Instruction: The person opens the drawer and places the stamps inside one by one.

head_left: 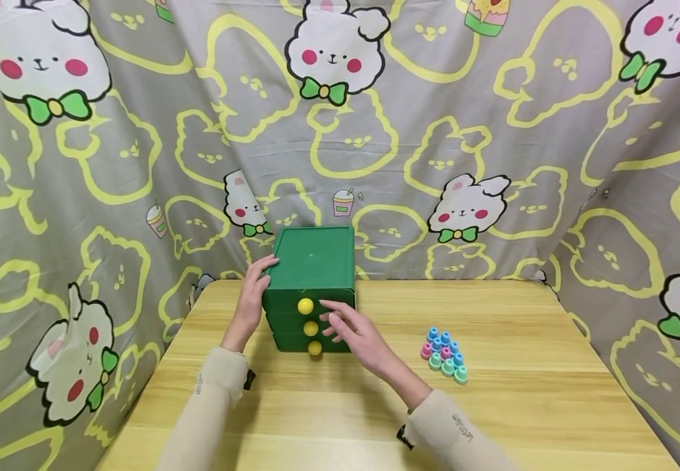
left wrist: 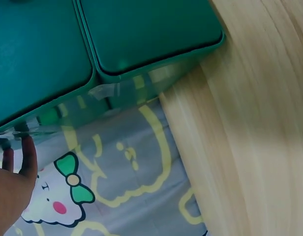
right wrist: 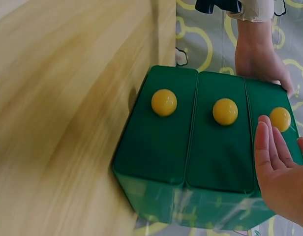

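A green box of three stacked drawers point(head_left: 313, 258) stands on the table, each drawer front bearing a round yellow knob. My left hand point(head_left: 249, 297) rests against the box's left side, fingers near its top edge; in the left wrist view, fingertips point(left wrist: 27, 152) touch the side. Before the drawer fronts is my right hand point(head_left: 360, 333), its fingers extended toward the top yellow knob point(head_left: 305, 306). In the right wrist view the right hand point(right wrist: 284, 172) is beside that knob point(right wrist: 280, 119), holding nothing; whether it touches the knob I cannot tell. All three drawers look closed.
To the right of the box, several small blue, pink and mint cup-shaped pieces point(head_left: 446, 353) stand grouped on the wooden table point(head_left: 522, 405). A grey curtain point(head_left: 410, 104) with rabbit prints hangs behind and at both sides.
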Action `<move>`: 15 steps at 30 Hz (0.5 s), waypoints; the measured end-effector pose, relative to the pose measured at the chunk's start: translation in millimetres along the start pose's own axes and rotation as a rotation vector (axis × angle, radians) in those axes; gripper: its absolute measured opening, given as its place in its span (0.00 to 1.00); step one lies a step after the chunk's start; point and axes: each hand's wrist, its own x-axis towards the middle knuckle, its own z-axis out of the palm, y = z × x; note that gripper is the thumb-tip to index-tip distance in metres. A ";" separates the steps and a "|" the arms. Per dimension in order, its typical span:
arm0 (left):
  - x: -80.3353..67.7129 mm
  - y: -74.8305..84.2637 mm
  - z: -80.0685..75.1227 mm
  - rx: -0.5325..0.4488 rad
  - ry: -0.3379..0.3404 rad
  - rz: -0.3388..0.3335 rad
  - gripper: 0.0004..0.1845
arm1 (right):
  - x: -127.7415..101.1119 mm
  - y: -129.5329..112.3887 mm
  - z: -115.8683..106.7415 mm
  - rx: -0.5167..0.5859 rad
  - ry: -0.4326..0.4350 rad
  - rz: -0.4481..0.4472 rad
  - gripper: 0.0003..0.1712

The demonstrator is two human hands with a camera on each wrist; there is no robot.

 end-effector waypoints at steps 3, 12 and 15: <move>-0.6 -0.7 1.4 -0.005 0.005 -0.002 0.24 | 4.0 1.2 6.0 0.019 0.017 0.026 0.26; -2.3 -3.1 3.9 -0.019 0.033 0.009 0.23 | 18.1 8.3 23.2 0.105 0.062 0.049 0.26; -2.9 -4.6 4.5 -0.031 0.046 0.013 0.23 | 22.0 8.7 29.1 0.139 0.072 0.061 0.26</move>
